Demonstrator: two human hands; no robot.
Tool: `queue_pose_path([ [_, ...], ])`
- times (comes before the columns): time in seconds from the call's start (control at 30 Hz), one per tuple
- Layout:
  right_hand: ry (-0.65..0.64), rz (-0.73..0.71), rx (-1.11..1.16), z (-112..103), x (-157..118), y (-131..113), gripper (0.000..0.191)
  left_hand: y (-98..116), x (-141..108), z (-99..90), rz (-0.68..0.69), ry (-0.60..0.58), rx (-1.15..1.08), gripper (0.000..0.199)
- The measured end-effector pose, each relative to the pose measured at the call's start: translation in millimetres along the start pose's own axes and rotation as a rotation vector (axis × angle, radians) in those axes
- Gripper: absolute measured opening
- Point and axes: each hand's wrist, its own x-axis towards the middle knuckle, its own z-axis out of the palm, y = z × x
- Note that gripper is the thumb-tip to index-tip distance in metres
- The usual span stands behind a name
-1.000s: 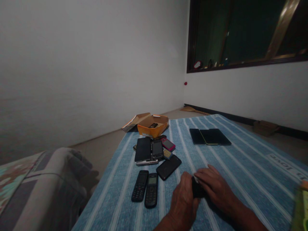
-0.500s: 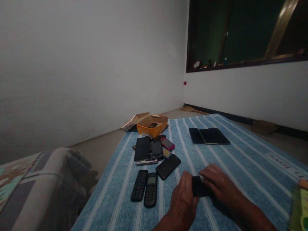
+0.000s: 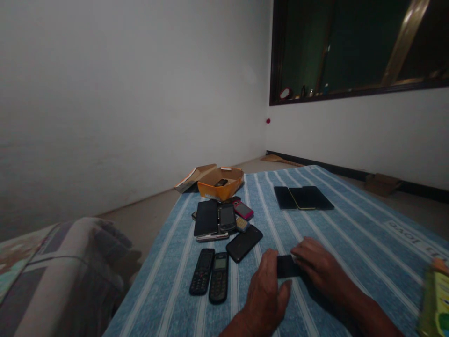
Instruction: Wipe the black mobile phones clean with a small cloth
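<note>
While phones (image 3: 219, 278) dot striped cloth (image 3: 268, 224), walls (image 3: 140, 103) rise behind.

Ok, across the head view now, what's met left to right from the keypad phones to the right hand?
Dark-screened keypad phone, light-screened keypad phone, slanted black phone, left hand, dark flat item, right hand.

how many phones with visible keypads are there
3 clearly: a dark-screened phone with, on its right, a pale-screened phone, both left of the left hand; a small phone with yellowish keys in the pile. The phone in the box is unclear; others may be hidden.
</note>
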Motion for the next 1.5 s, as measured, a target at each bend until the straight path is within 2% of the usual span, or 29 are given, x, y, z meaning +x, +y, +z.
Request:
queue_pose_path([
  [0.1, 0.008, -0.029, -0.018, -1.4, 0.5, 0.5, 0.019, 6.6, 8.6, -5.8, -0.138, 0.036, -0.111, 0.039],
  [0.23, 0.014, -0.032, -0.035, -2.2, 2.7, -4.2, 0.021, 12.3, 17.6, -12.9, -0.248, 0.090, -0.195, 0.031],
  [0.4, -0.033, -0.040, -0.002, 5.4, 4.1, -18.2, 0.021, 16.2, 19.7, -16.5, -0.253, 0.051, -0.245, 0.032],
  [0.6, 0.039, -0.054, -0.052, 24.2, 1.8, -33.3, 0.027, 19.9, 19.3, -17.0, -0.216, 0.046, -0.284, 0.032],
  [0.73, 0.039, -0.054, -0.071, 25.7, 2.8, -36.7, 0.026, 20.2, 20.3, -17.5, -0.208, 0.042, -0.302, 0.033],
  [0.93, -0.039, -0.037, -0.126, 14.2, 4.0, -30.4, 0.020, 20.1, 21.5, -18.5, -0.206, 0.038, -0.279, 0.035],
  [1.27, -0.214, 0.090, -0.095, -19.2, 2.1, 0.0, 0.023, 21.1, 23.2, -19.6, -0.193, 0.078, -0.215, 0.039],
  [1.5, -0.202, 0.139, -0.033, -34.3, -2.2, 19.2, 0.022, 22.9, 25.4, -20.3, -0.192, 0.078, -0.204, 0.038],
])
